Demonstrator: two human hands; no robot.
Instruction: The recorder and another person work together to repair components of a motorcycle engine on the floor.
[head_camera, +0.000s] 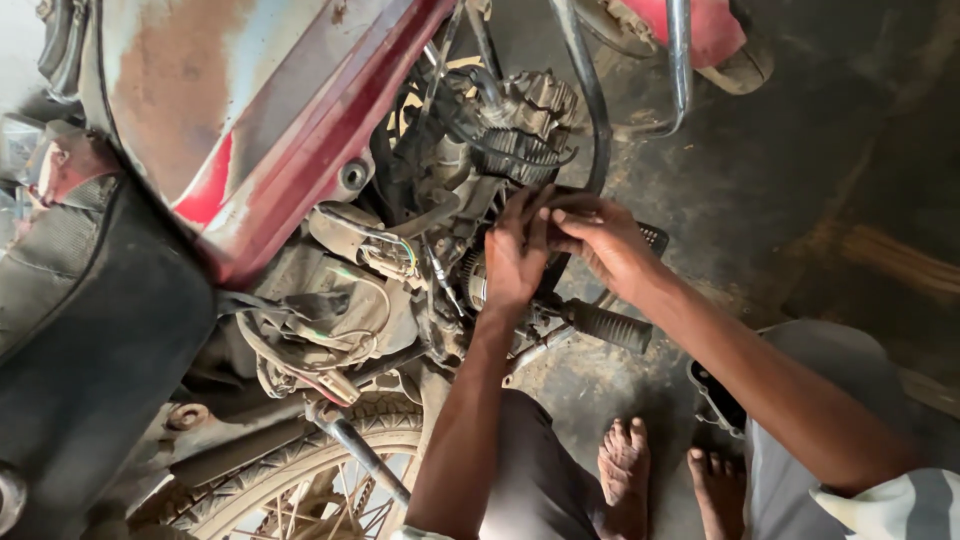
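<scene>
**gearhead_42:** While you're crouched over that stripped red motorcycle (300, 150), your left hand (515, 262) sits flat against the grimy grey metal engine block (470, 200), fingers (520, 215) pointing up and pressed together, right by the side cover. Your right hand (600, 240) comes in from the other side and meets it, fingertips curled inward and touching the left hand's fingers. Both hands are narrow, bunched on the same spot on the engine's side. Honestly can't tell whether you're pinching some small part between them or just pressing on the casing, the fingers hide it.

**spanner_sam:** Yeah same, whatever's under your fingertips is covered. What I can see: the black ribbed rubber footpeg (608, 325) sticks out just below your left wrist, well clear of both hands. A curved chrome crash-guard tube (590, 110) runs down behind the engine's finned cylinder head (525, 125), close above your hands.

**gearhead_42:** To the left of your left hand there's a tangle of coloured wires (330, 330) hanging loose under the rusty, faded red fuel tank, near but not touching you. The black seat (90, 330) fills the left edge. The spoked wheel with its knobbly tyre (300, 470) shows at the bottom, beside your left forearm.

**spanner_sam:** And your bare feet (625, 465) are planted on the dark oily concrete floor (800, 150), right under your arms.
</scene>
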